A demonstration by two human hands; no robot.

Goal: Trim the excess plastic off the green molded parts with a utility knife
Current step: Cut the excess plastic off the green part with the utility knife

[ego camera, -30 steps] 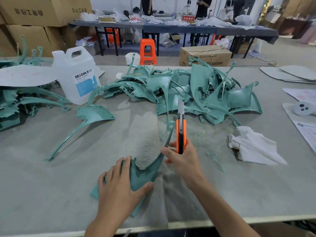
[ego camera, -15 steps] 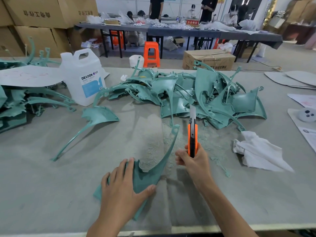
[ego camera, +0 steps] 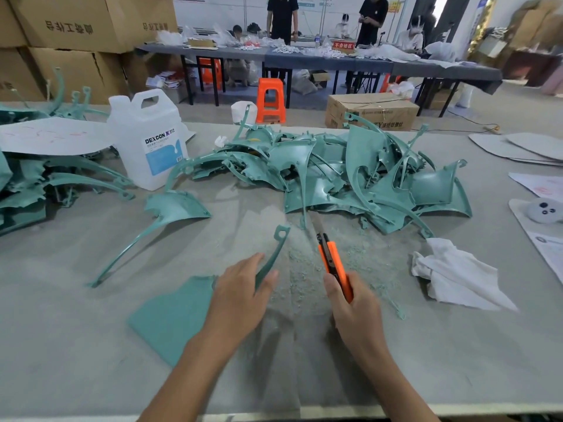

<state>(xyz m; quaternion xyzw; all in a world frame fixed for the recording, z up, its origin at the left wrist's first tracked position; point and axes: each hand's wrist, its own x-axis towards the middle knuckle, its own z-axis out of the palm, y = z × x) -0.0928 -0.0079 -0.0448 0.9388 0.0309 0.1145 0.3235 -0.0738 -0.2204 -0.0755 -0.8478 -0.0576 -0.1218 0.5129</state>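
Pressure from your left hand [ego camera: 240, 295] was what this step leaned on. It lay spread, fingers straight, on the green part [ego camera: 170, 318] near the front edge of the tabletop [ego camera: 76, 345], with the thumb just beside the part's thin curved arm. Your right hand [ego camera: 358, 315] was wrapped round the orange utility knife [ego camera: 332, 260]. The blade was out and pointed away from you, just to the right of that arm and not touching it, as far as could be seen.

I judged the knife to be between strokes. The sound way was to bring the blade to the arm's edge at a shallow angle and push away from your body in short, light passes. The holding thumb sat close to the cutting path, so it belonged behind the blade's line. The thin arm looked likely to flex, and a hold nearer the cut would have steadied it.

The part was matte teal: a broad flat panel on the left, narrowing into a long curved arm that ended in a small tab with a hole. Pale green shavings [ego camera: 307, 269] lay scattered on the tabletop between the arm and the knife. A pile of green parts [ego camera: 350, 178] sat farther back.
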